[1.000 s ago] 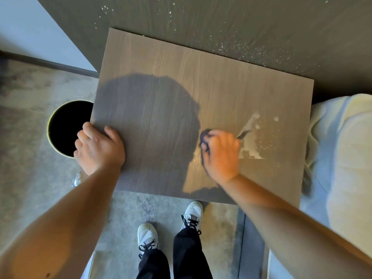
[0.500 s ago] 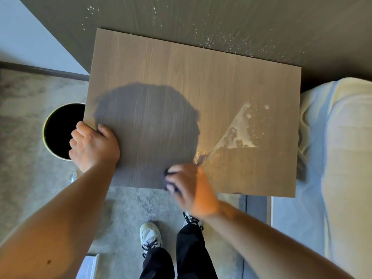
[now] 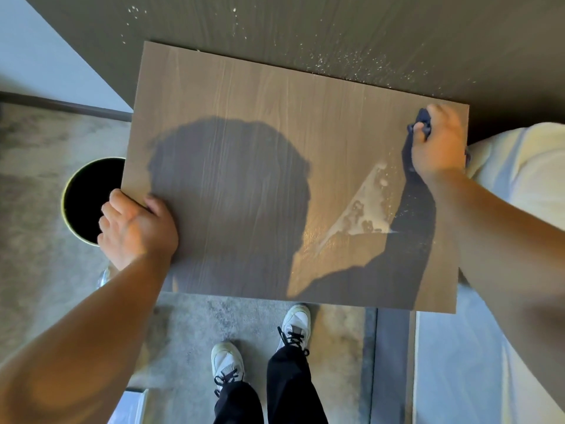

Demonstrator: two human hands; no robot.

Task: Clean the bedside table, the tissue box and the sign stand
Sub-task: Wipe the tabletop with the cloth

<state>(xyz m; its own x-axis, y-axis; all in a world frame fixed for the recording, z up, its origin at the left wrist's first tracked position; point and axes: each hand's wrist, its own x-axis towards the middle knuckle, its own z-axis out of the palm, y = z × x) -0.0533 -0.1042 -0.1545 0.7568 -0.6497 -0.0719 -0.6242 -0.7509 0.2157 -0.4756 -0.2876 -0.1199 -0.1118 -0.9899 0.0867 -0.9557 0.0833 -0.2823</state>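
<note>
Wood-grain laminate, brown and streaked, makes up the top of the bedside table (image 3: 244, 123), which stands against a dark panelled wall (image 3: 305, 22) speckled with pale flecks. At the table's far right corner the right hand (image 3: 437, 145) has its fingers curled round a dark blue cloth (image 3: 423, 119), bunched up and pressed onto the surface just beside the edge. Nearer the front, a pale, foamy wet patch (image 3: 367, 206) lies on the top, roughly triangular, with small droplets scattered round it. The left hand (image 3: 137, 228) grips the table's left edge, fingers curled over the rim and thumb lying on top. The shadow of the person's head and arm falls across the middle of the surface. Just beside the left edge, partly under it from this angle, stands a round bin (image 3: 85, 194) with a black inside and a pale rim. To the right, touching or very close to the table's side, lies a bed (image 3: 519, 166) in pale linen. Below the front edge two white trainers (image 3: 295, 325) with black laces stand on mottled grey carpet (image 3: 46, 270).
</note>
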